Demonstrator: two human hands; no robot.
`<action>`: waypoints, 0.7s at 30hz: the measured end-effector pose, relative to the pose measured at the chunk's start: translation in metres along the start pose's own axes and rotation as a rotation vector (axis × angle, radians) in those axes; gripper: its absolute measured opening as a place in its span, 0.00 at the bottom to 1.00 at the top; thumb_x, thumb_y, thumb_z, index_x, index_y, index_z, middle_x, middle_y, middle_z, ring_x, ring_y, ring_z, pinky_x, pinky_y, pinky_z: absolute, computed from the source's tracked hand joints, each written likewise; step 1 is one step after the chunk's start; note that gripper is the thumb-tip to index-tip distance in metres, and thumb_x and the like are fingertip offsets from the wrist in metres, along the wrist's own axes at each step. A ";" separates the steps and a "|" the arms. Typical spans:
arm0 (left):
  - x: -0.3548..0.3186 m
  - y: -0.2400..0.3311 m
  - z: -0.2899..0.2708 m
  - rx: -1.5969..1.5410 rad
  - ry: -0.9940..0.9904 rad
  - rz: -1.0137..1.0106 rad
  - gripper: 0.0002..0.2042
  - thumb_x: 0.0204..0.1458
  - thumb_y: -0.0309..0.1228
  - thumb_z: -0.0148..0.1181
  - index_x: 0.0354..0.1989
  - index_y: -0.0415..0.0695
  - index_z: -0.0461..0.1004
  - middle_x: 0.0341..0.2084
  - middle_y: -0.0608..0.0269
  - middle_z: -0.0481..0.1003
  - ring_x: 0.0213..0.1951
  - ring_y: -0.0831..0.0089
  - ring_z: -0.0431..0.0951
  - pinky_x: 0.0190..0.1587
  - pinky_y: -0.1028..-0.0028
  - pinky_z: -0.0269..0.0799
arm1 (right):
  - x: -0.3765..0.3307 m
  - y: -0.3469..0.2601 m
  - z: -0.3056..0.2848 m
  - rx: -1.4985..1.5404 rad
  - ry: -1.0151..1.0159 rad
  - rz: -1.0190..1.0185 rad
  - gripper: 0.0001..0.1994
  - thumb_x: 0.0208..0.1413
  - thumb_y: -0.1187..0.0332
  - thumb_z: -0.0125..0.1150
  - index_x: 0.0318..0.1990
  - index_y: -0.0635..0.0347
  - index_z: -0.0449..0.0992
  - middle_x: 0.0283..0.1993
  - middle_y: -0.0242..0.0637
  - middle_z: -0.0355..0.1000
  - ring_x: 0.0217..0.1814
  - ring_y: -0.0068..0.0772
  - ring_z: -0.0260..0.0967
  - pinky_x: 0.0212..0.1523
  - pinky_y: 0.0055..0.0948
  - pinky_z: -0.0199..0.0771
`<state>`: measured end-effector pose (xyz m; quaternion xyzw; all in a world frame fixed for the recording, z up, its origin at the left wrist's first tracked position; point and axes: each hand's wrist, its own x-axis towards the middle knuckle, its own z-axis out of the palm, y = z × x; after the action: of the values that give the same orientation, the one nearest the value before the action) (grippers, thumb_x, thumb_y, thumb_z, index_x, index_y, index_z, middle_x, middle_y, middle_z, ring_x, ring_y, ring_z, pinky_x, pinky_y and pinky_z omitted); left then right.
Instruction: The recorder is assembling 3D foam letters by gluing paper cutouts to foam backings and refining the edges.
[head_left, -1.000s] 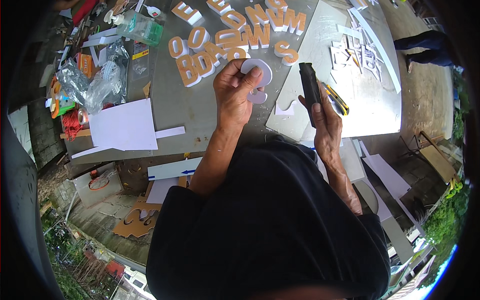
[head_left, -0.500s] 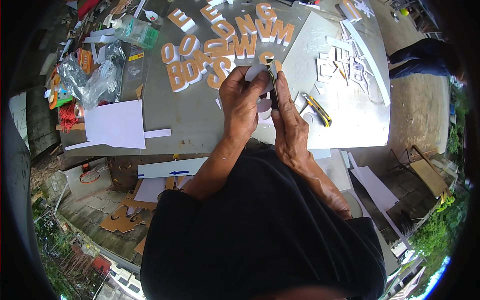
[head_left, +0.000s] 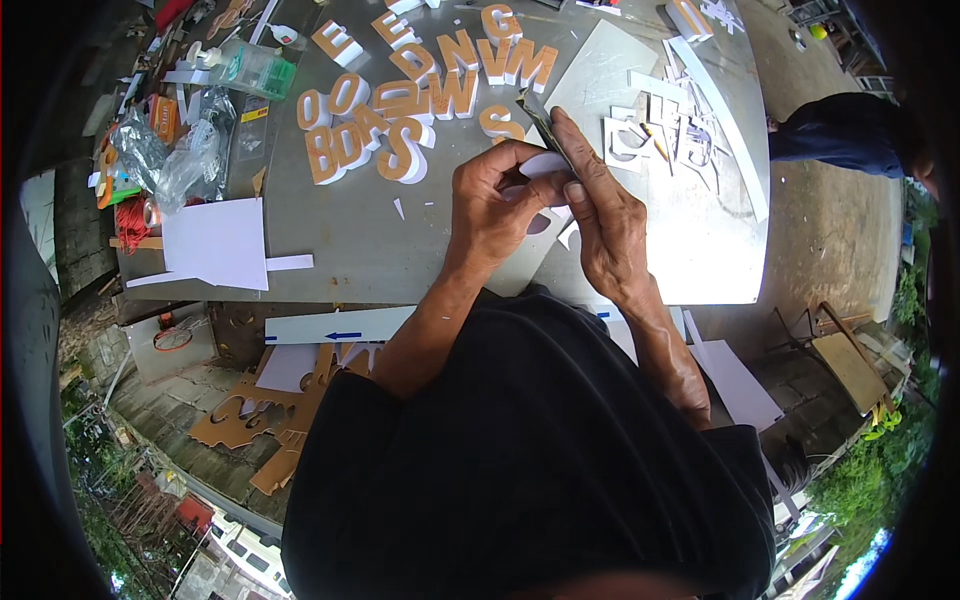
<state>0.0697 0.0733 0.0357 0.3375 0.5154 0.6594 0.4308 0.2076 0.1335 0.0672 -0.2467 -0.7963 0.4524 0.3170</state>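
Note:
My left hand (head_left: 490, 208) is closed, thumb and fingers pinching a small white curved piece (head_left: 543, 164) over the table's near half. Its full shape is hidden by the fingers. My right hand (head_left: 612, 228) holds a dark, narrow flat strip (head_left: 541, 122) with a pale yellowish edge, laid along its straightened fingers and slanting against the white piece. What kind of tool the strip is I cannot tell. Beyond the hands stand several thick cut-out letters with brown faces and white sides, among them an S (head_left: 402, 150) and a partly covered S (head_left: 500, 123).
White offcuts (head_left: 625, 135) and a long pale strip (head_left: 735, 140) lie on the metal table (head_left: 350, 235) at right. A white sheet (head_left: 215, 240), clear plastic bags (head_left: 200, 160) and a pump bottle (head_left: 250, 68) are at left. Another person (head_left: 840, 130) is beyond the right edge.
Both hands have shifted right over the table, and the dark strip now slants more. The yellow utility knife visible before is now hidden near my right hand. The view has shifted slightly.

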 end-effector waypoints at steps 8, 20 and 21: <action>0.006 0.004 -0.014 -0.098 -0.044 0.016 0.10 0.51 0.25 0.68 0.38 0.33 0.78 0.29 0.58 0.81 0.32 0.75 0.82 0.37 0.78 0.80 | 0.006 -0.009 0.008 0.011 -0.027 0.079 0.23 0.66 0.77 0.46 0.68 0.59 0.62 0.70 0.47 0.60 0.71 0.50 0.59 0.68 0.40 0.64; 0.017 -0.002 -0.027 -0.473 0.233 -0.130 0.09 0.54 0.29 0.68 0.38 0.37 0.77 0.32 0.63 0.80 0.33 0.80 0.78 0.33 0.78 0.70 | -0.008 -0.013 0.026 0.085 0.256 0.308 0.23 0.70 0.62 0.45 0.69 0.61 0.61 0.62 0.45 0.70 0.60 0.33 0.68 0.58 0.30 0.67; 0.016 0.000 -0.024 -0.480 0.241 -0.142 0.09 0.54 0.29 0.68 0.37 0.37 0.77 0.31 0.63 0.80 0.33 0.80 0.78 0.34 0.79 0.70 | -0.008 -0.010 0.028 0.064 0.213 0.282 0.23 0.70 0.65 0.45 0.69 0.62 0.60 0.68 0.47 0.64 0.70 0.42 0.61 0.66 0.35 0.61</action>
<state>0.0422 0.0790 0.0299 0.1078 0.4146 0.7661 0.4791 0.1915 0.1074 0.0628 -0.3924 -0.7008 0.4887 0.3406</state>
